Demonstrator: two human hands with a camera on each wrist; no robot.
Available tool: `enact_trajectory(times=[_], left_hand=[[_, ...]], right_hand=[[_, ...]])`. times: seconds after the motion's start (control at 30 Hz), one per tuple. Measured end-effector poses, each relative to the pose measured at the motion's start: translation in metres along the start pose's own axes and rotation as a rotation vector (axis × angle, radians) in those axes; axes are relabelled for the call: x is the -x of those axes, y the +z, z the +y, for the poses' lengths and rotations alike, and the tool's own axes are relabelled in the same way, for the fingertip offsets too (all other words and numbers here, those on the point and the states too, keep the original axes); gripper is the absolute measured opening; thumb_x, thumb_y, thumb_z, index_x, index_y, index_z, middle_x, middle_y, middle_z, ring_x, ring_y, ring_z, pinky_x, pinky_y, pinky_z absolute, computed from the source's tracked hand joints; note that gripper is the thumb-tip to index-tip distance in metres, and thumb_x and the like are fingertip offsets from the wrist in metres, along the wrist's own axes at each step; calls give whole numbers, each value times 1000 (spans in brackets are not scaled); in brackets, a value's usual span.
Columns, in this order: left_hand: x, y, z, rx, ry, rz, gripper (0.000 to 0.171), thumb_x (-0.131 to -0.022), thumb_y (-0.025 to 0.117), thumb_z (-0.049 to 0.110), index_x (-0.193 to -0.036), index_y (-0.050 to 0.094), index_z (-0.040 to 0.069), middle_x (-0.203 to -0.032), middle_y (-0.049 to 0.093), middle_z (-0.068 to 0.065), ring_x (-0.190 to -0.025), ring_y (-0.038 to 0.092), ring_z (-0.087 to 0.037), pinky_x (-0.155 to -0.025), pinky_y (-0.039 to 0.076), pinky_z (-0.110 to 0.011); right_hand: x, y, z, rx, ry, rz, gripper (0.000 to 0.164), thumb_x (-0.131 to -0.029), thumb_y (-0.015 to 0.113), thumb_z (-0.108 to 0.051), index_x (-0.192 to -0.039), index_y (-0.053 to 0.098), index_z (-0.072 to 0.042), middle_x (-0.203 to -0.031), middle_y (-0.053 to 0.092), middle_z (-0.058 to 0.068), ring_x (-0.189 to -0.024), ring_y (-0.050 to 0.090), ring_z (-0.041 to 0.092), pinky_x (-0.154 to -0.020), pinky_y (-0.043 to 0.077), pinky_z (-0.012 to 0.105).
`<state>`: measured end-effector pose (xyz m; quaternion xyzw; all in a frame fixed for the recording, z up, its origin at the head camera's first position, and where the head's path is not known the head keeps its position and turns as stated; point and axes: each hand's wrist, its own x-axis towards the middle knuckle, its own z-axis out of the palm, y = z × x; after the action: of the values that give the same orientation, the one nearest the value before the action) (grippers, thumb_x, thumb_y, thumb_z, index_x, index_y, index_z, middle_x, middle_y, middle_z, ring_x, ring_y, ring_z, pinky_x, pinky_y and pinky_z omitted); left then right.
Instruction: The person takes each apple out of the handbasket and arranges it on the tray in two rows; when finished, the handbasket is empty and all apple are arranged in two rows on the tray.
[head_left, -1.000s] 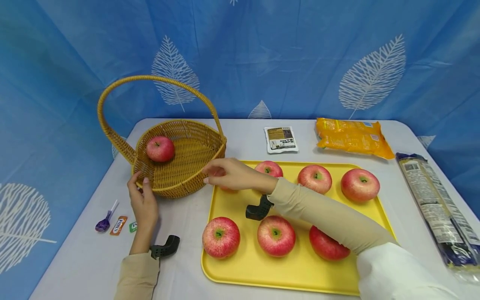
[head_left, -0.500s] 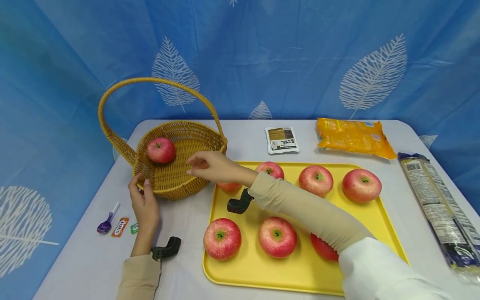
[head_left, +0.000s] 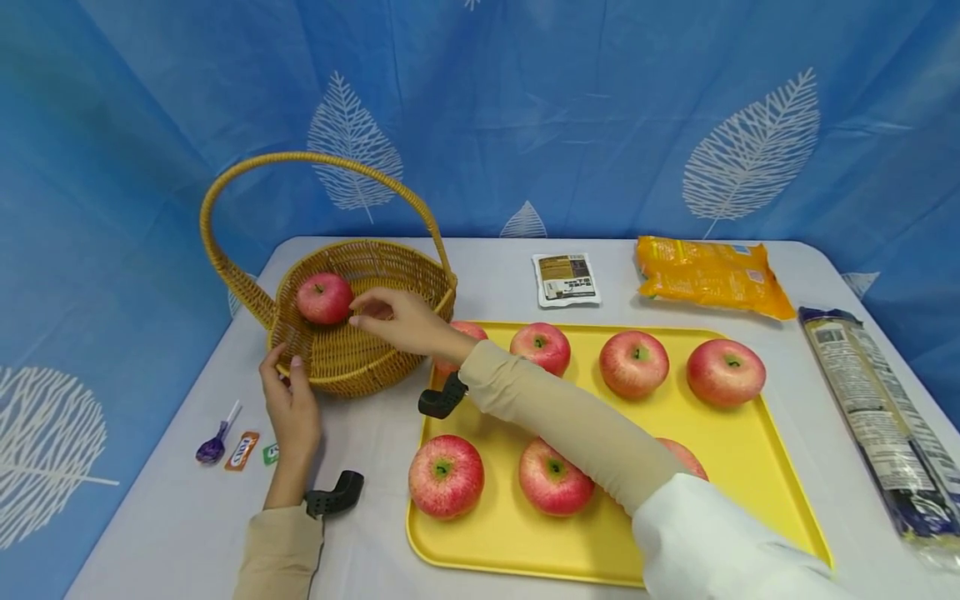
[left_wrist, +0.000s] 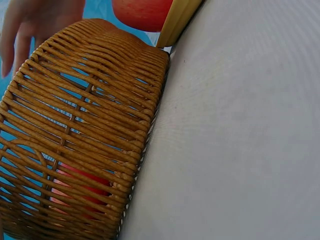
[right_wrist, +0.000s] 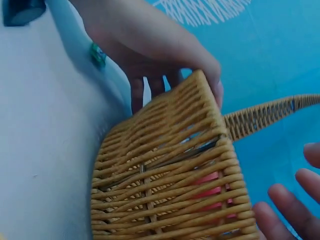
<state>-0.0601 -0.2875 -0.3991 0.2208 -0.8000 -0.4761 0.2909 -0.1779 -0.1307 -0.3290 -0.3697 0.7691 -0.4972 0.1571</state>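
Note:
A brown wicker basket (head_left: 360,385) with a tall hoop handle stands at the left of the table. My left hand (head_left: 291,412) grips its near rim, fingers outside and thumb over the edge, as the right wrist view shows. A red apple (head_left: 325,298) lies inside the basket at the left; the weave partly hides it in the left wrist view. Over the basket is my right hand (head_left: 405,321), holding nothing, its loosely bent fingertips close beside that apple. Several more apples (head_left: 446,477) sit on a yellow tray (head_left: 525,562) beneath the right forearm.
By the left forearm lie a purple lollipop (head_left: 212,450), an orange wrapped sweet (head_left: 242,451) and a green one (head_left: 271,453). Behind the tray are a small flat packet (head_left: 566,280) and an orange bag (head_left: 712,277). A long dark packet (head_left: 877,417) lies at the right.
My right hand has moved left, from beside the basket's right rim to over its inside near the apple. The left hand stays on the rim.

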Motion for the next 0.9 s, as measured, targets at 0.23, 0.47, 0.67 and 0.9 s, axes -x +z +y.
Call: enact_trajectory(times=[0.23,0.47,0.67,0.9], left_hand=[[-1,-1,0,-11,-5,-1,45,-97,31,34,-135,31,10,-143,30,-8,-130,30,-22,-105,26,-45],[-1,-1,2,-2,-1,13,44,-97,32,33,-134,32,9,-142,32,-9,-131,30,-21,-105,25,-45],[-1,-1,4,4,-12,21,43,-97,32,32,-133,33,9,-142,32,-9,-129,31,-21,-103,27,-44],[-2,1,3,14,-14,12,44,-97,33,32,-134,33,8,-142,32,-10,-128,32,-20,-102,27,-43]], right_hand=[[-19,6,7,-116,29,57,32,-89,55,-27,-117,58,-10,-110,61,1,-95,56,9,-80,45,19],[-30,9,6,-141,76,74,35,-87,57,-35,-116,59,-14,-110,61,1,-96,56,9,-78,45,20],[-42,18,9,-202,95,118,35,-87,59,-32,-115,59,-12,-112,60,1,-96,57,9,-76,45,19],[-53,28,9,-297,64,272,31,-86,60,-28,-112,59,-12,-113,60,4,-101,56,12,-78,45,18]])
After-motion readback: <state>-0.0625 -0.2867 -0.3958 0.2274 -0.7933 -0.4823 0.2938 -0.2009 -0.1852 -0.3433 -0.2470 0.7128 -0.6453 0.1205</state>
